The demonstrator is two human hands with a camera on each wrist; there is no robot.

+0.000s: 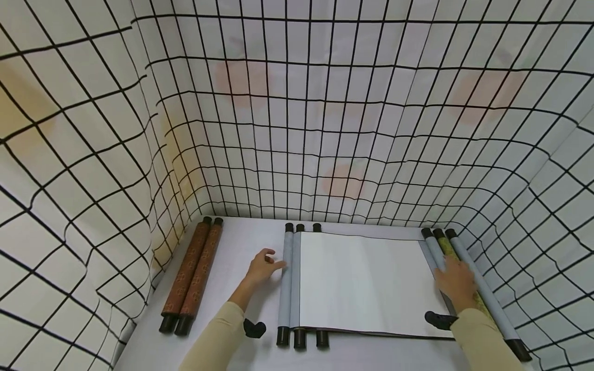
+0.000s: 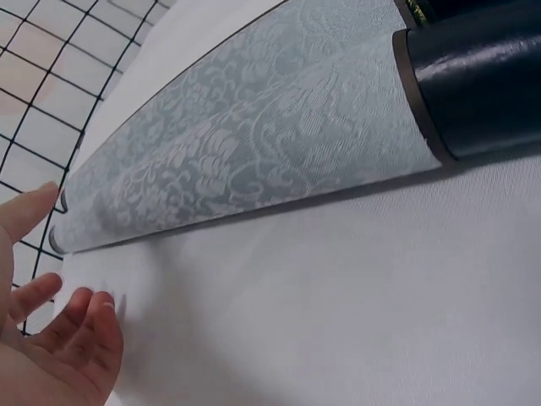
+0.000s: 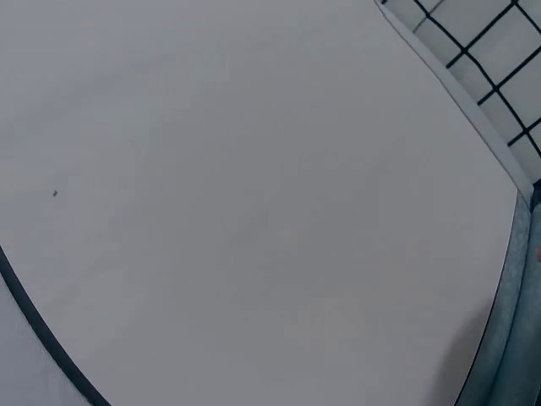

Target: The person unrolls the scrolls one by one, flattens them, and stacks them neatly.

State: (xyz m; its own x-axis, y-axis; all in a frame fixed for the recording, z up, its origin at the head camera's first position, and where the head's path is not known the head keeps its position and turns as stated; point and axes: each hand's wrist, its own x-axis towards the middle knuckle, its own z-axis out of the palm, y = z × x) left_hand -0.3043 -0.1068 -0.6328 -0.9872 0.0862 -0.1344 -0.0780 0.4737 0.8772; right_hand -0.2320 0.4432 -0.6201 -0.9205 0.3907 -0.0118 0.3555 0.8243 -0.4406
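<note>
A partly unrolled hanging scroll lies flat, its white sheet (image 1: 366,283) edged with pale blue patterned cloth. At its left side are two parallel blue rolls with black end knobs; beside the outer blue roll (image 1: 285,293) my left hand (image 1: 263,267) hovers with fingers loosely spread, holding nothing. The left wrist view shows the floral weave of this blue roll (image 2: 254,161). My right hand (image 1: 457,283) lies over the blue roll (image 1: 431,246) at the sheet's right side and a yellow-green roll (image 1: 447,247). Its fingertips are mostly hidden, so its grip is unclear.
Two reddish-brown patterned rolls (image 1: 187,278) with black ends lie at the left. Another blue roll (image 1: 487,293) lies along the right side. A black knob (image 1: 322,338) shows below the sheet's lower edge. Black wire grid (image 1: 301,108) walls the white table's back and sides.
</note>
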